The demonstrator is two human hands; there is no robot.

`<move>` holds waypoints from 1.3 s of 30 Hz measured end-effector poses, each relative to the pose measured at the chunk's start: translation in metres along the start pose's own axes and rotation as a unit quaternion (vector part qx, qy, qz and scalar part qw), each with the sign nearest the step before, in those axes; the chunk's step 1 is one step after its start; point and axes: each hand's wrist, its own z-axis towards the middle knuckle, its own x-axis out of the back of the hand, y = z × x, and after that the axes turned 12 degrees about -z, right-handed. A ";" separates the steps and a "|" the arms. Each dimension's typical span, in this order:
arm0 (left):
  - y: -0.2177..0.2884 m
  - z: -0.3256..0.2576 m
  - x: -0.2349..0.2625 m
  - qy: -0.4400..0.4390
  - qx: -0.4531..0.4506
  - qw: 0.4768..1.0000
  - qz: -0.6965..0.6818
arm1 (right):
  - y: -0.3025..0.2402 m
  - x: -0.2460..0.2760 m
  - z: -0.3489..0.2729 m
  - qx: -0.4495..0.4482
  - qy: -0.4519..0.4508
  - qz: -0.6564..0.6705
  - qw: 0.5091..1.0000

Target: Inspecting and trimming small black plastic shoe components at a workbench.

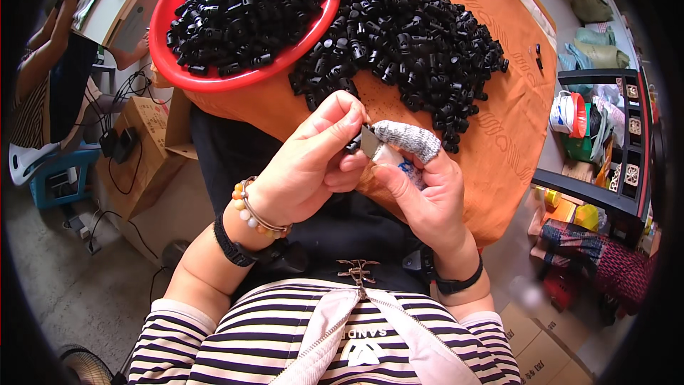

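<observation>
My left hand is closed, its thumb and fingers pinching a small black plastic part that is mostly hidden by the fingertips. In my right hand is a short flat metal blade with a white wrapped handle. The blade rests against the black part. A grey knitted finger cover sits on my right index finger. Just beyond both hands, a large pile of similar black plastic parts lies on an orange cloth. More of them fill a red basin at the far left.
Two small black pieces lie apart near the cloth's right edge. A cardboard box with black cables stands at left, near a blue stool and another person's arm. A black-framed rack of goods stands at right.
</observation>
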 end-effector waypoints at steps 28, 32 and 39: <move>0.003 0.002 0.000 -0.024 0.013 1.000 0.012 | -0.011 -0.002 0.001 0.005 -0.019 0.107 0.994; 0.002 0.003 0.000 -0.026 0.005 0.999 0.018 | -0.012 -0.001 -0.001 0.007 -0.015 0.097 0.995; 0.003 0.001 0.001 -0.024 0.002 1.000 0.020 | -0.011 -0.003 0.000 0.004 -0.007 0.084 0.996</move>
